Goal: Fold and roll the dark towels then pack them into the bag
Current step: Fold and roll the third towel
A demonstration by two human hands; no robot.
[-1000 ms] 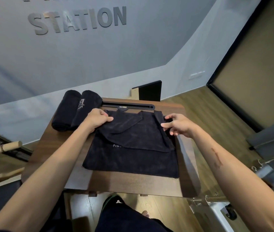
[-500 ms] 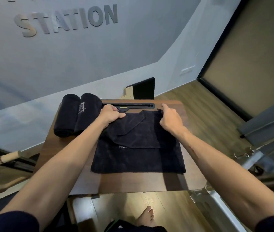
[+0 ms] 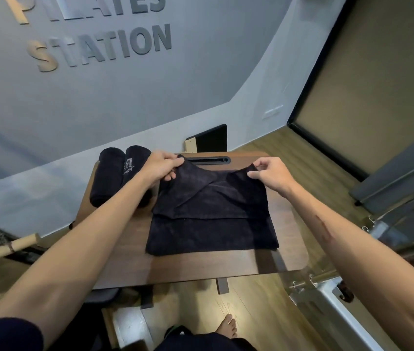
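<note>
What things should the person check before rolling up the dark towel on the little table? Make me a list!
1. Left hand pinches the far left corner of the flat towel: ok.
2. Right hand pinches the far right corner: ok.
3. Towel lies fully on the wooden table, no edge hanging off: ok.
4. Towel folded neat: not ok, a slanted flap crosses the top layer.
5. Two rolled towels sit apart at the left, out of the rolling path: ok.
6. Bag ready for packing: cannot tell, none is in view.
</note>
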